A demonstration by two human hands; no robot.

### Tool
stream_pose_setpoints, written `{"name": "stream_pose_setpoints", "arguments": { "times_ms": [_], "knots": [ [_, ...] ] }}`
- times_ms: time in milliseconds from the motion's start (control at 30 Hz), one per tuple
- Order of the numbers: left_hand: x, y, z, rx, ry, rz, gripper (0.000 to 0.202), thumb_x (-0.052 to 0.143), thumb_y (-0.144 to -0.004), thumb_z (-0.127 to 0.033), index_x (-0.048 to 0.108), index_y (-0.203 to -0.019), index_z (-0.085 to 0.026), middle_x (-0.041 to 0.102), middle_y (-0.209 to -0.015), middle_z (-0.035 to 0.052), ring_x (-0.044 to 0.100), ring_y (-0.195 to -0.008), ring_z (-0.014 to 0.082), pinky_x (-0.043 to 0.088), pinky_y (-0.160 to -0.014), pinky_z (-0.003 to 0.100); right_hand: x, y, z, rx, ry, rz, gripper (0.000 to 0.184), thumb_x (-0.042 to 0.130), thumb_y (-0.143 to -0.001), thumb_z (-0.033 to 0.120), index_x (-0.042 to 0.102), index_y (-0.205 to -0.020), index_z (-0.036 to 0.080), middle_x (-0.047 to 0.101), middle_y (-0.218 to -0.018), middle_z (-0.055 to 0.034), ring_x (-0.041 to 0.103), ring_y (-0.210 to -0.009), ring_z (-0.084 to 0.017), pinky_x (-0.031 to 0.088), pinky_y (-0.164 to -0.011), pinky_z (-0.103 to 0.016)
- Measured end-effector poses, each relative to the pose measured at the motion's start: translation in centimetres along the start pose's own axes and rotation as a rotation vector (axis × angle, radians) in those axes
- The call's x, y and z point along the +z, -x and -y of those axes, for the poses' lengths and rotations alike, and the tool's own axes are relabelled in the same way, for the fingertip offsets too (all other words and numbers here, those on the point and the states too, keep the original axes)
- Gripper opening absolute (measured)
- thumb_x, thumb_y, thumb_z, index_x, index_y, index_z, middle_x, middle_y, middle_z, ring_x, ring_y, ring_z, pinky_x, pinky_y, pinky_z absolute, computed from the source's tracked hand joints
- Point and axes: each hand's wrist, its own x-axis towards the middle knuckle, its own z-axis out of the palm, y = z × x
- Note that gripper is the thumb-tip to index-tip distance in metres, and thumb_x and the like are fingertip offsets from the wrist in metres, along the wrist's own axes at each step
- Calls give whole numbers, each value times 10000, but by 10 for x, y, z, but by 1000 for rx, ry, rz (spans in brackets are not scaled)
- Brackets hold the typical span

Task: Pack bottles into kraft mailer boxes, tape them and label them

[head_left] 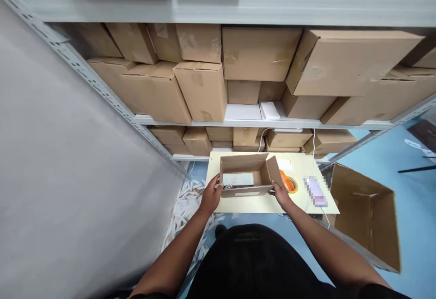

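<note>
Centrally, a person's left hand (211, 194) and right hand (279, 194) hold an open carton (250, 190), each grip closed on one end, over a cream counter (252, 205); contact beneath is unclear. Inside lies a pale box (238, 179). Orange tape (288, 182) sits just beside the right hand; shelved boxes (200, 92) stand beyond.

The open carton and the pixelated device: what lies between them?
The head view shows something orange, seemingly a tape dispenser, on the table between the carton and device, with the right hand at the carton's right end.
</note>
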Motion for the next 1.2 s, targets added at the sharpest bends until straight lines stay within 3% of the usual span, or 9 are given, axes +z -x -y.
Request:
{"name": "stream_pose_setpoints", "arguments": {
  "times_ms": [100,233,367,533,667,800,933,1067,1200],
  "knots": [
    [-7,-11,22,193,-11,70,570,428,-1026,-460,518,-1511,-174,507,-1566,150,478,-1437,275,380,-1191,446,4,8,6,123,-24,-56,627,556,-875,688,713,-1170,157,761,-1110,-144,734,-1019,-283,658,-840,-432],
    [-12,-21,39,364,-29,221,617,261,-1066,-544,582,-1468,-203,485,-1586,143,411,-1482,286,281,-1236,513,-1,33,13,-50,47,-30,735,426,-948,735,609,-1403,188,660,-1392,-158,613,-1298,-298,578,-1005,-478],
    [-16,-31,42,342,-28,293,719,165,-1056,-614,630,-1426,-208,484,-1589,139,405,-1487,293,273,-1234,532,-4,50,17,-217,287,53,717,530,-942,665,506,-1524,247,500,-1578,-147,497,-1434,-311,507,-1100,-494],
    [-19,-37,41,279,6,319,715,243,-1030,-671,676,-1382,-225,490,-1587,127,425,-1467,321,296,-1233,548,-5,45,21,-340,538,111,818,652,-915,540,343,-1623,270,398,-1648,-149,395,-1511,-340,392,-1198,-568],
    [-21,-35,37,126,129,350,787,214,-1011,-722,683,-1370,-202,450,-1619,123,409,-1486,327,333,-1224,527,-6,37,23,-408,576,174,713,676,-914,505,476,-1552,258,443,-1621,-141,415,-1501,-335,349,-1237,-560],
    [-26,-38,28,-21,199,365,770,173,-1037,-670,696,-1337,-193,513,-1572,127,467,-1452,306,402,-1181,506,-4,22,20,-384,503,172,426,630,-947,520,714,-1260,244,565,-1490,-143,571,-1357,-338,453,-1163,-546],
    [-30,-61,7,7,73,165,640,308,-1034,-629,723,-1252,-194,649,-1413,125,541,-1373,289,396,-1186,491,-1,3,18,-389,475,143,358,576,-973,544,726,-1036,226,624,-1307,-136,639,-1207,-316,507,-1091,-508],
    [-26,-99,-21,64,-5,9,572,480,-991,-566,607,-1405,-192,540,-1538,124,465,-1448,268,388,-1198,425,4,-7,13,-418,518,63,393,611,-943,570,647,-1099,212,603,-1167,-135,615,-1144,-322,516,-1046,-515],
    [-20,-120,-48,152,-32,146,528,463,-1021,-504,586,-1418,-179,629,-1443,133,577,-1338,261,448,-1145,431,11,-11,5,-450,564,-5,530,617,-937,577,537,-1304,203,546,-1246,-163,561,-1202,-342,503,-1047,-558]
  ]
}}
